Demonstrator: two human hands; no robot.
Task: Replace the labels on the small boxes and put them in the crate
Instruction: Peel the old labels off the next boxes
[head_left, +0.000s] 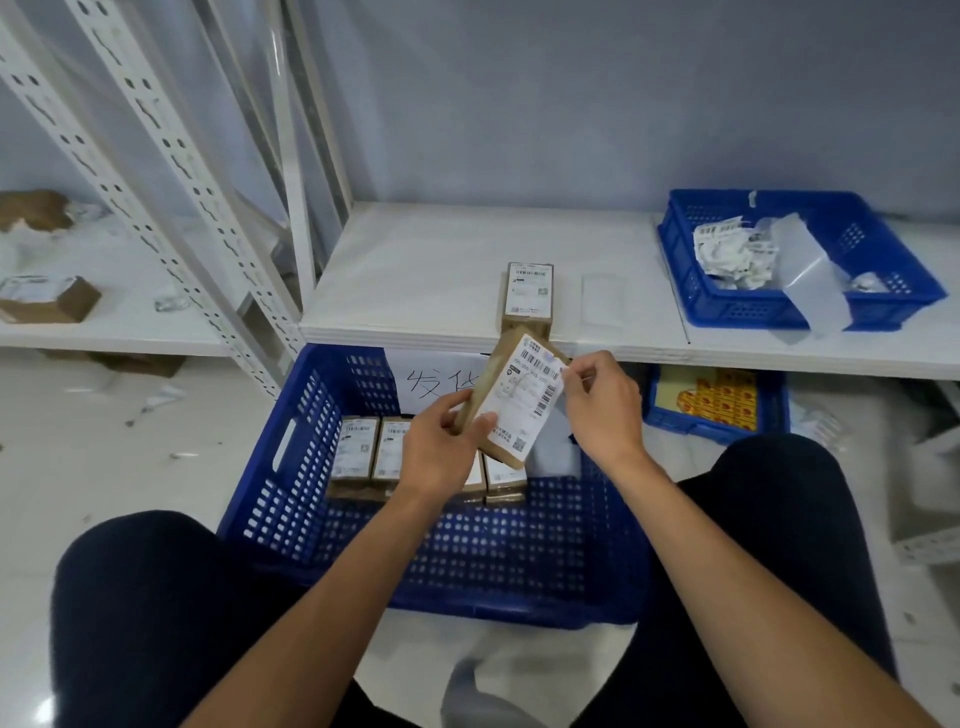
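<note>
My left hand (441, 447) grips a small brown cardboard box (498, 364) by its lower left side, tilted above the big blue crate (291, 488). A white barcode label (524, 400) covers the box's face. My right hand (602, 405) pinches the label's upper right corner. Several labelled small boxes (358, 452) lie flat inside the crate, partly hidden by my left hand. One more labelled box (528, 293) rests on the white shelf (415, 280) behind.
A shallow blue tray (727, 306) with crumpled old labels and backing strips sits on the shelf at right. A smaller blue bin (696, 421) with yellow packs stands under the shelf. White shelving uprights (171, 156) rise at left. My knees flank the crate.
</note>
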